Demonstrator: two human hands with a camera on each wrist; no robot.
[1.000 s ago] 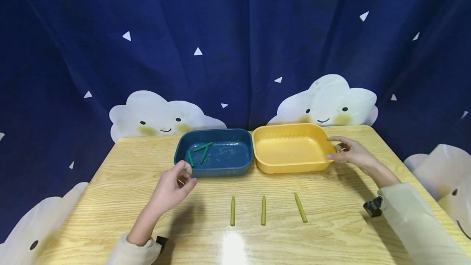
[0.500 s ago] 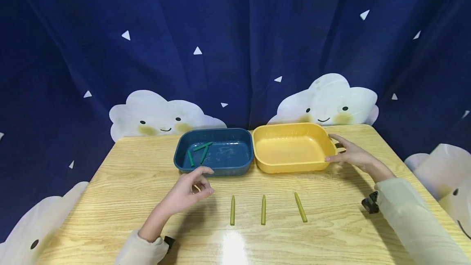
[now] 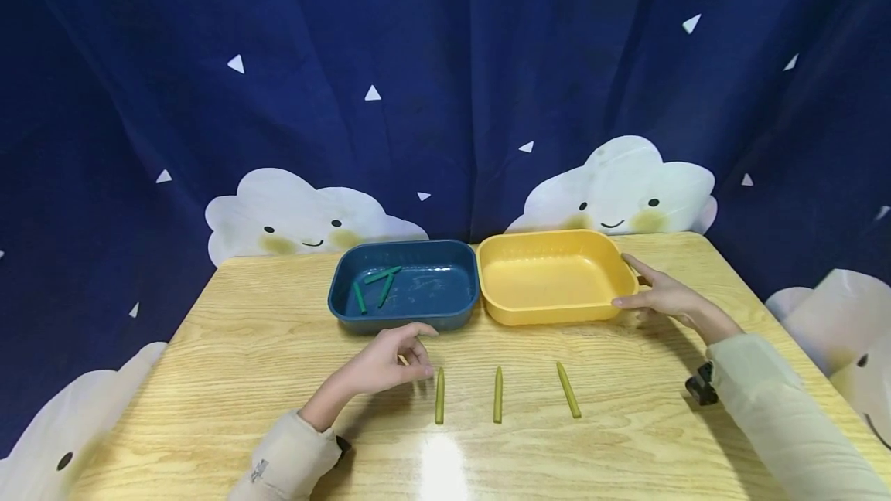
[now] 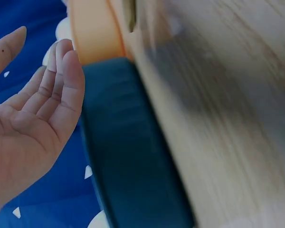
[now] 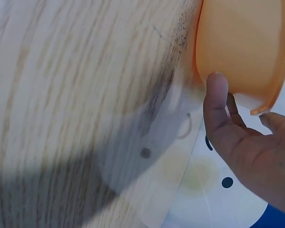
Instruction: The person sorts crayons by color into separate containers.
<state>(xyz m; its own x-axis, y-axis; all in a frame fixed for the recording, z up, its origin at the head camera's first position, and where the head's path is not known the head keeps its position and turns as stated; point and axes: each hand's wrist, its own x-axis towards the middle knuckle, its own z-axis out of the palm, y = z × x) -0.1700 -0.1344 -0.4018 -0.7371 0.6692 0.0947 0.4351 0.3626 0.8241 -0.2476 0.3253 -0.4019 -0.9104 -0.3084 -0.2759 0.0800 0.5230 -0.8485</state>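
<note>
My left hand (image 3: 390,362) hovers with loosely bent fingers beside the leftmost of three olive-yellow crayons (image 3: 440,397), thumb tip close to its upper end. The left wrist view shows the left hand (image 4: 38,109) with nothing in it; a crayon (image 4: 129,14) appears at the top edge. The other two crayons (image 3: 497,395) (image 3: 568,390) lie farther right. At the right end of the yellow plastic tray (image 3: 550,314), my right hand (image 3: 671,301) holds on, thumb at the near corner and a finger at the far one. Inside, the tray shows only its bare floor.
A dark blue tray (image 3: 418,325) stands against the yellow one on its left, with three green crayons (image 3: 381,275) inside. Both trays sit at the back of the wooden table (image 3: 244,346), before a blue curtain (image 3: 390,37) printed with clouds.
My left hand has moved right and toward the leftmost yellow crayon, away from the blue tray's front corner. My right hand has settled slightly closer around the yellow tray's end.
</note>
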